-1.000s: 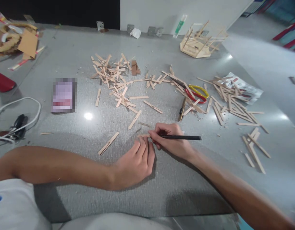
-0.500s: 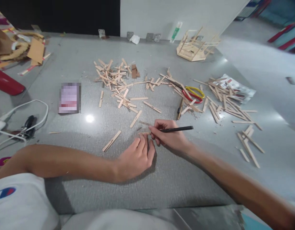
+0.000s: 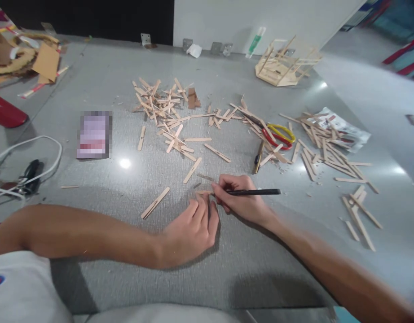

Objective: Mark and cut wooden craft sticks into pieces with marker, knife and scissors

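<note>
My right hand (image 3: pixel 239 197) is closed round a slim black pen (image 3: pixel 254 192), its tip end hidden by my fingers. The pen lies almost level, its back end pointing right. Under and beside my fingertips is a small wooden popsicle stick (image 3: pixel 204 192), partly covered. My left hand (image 3: pixel 193 229) rests on the table with bent fingers, pressing the near side of that stick. Just beyond both hands lie thin dark slivers (image 3: pixel 205 176). A pair of popsicle sticks (image 3: pixel 155 202) lies to the left, and a single popsicle stick (image 3: pixel 192 170) lies farther up.
Piles of popsicle sticks (image 3: pixel 160 105) spread across the grey table (image 3: pixel 126 287). Scissors with red and yellow handles (image 3: pixel 277 137) and a brass-coloured cutter (image 3: pixel 258 158) lie right of centre. A stick frame (image 3: pixel 281 74) stands at the back. White cables (image 3: pixel 55 142) are at left.
The camera view has shifted slightly, so the table's things sit a little differently in the picture. Both hands stay together at the stick, with the pen still in my right hand.
</note>
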`<state>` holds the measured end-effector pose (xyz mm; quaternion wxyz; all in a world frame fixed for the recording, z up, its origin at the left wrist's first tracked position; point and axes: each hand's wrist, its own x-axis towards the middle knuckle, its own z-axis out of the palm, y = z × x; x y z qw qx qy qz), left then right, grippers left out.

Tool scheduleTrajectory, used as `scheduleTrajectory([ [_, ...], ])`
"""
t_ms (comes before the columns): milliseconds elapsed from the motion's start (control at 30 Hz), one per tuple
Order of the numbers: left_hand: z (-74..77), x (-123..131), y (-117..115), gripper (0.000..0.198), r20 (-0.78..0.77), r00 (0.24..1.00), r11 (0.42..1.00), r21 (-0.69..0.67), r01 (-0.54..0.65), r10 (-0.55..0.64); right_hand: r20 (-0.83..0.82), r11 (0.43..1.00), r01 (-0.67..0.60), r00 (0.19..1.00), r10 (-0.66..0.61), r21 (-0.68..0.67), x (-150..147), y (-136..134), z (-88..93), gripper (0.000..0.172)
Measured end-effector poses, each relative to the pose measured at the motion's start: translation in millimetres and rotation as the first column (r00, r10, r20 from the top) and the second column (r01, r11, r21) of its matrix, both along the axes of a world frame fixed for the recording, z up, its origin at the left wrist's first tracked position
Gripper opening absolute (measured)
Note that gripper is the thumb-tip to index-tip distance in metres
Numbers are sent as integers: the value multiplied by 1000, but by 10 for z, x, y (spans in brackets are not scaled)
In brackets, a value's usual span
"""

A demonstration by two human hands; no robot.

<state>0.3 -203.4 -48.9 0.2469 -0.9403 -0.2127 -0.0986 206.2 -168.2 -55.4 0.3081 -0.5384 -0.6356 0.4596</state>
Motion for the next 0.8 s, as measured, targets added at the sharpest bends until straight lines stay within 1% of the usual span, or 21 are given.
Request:
scheduleTrajectory([
  [167,-1,6,-16,39,35,999,1000,24,15,-16,7,1000,11,1000,-11,-10,-4,-16,28,42],
  [433,-17,8,-26,38,61,998,999,27,17,-19,23,1000,23,999,-23,-13,-9,-24,40,42],
  [667,-29,-9,-19,46,44,998,999,8,45,-45,35,999,32,999,-31,-21,-4,-23,43,43],
  [800,-23,-20,-22,43,20,999,999,10,49,-49,34,999,28,999,-27,-23,-2,-23,47,43],
])
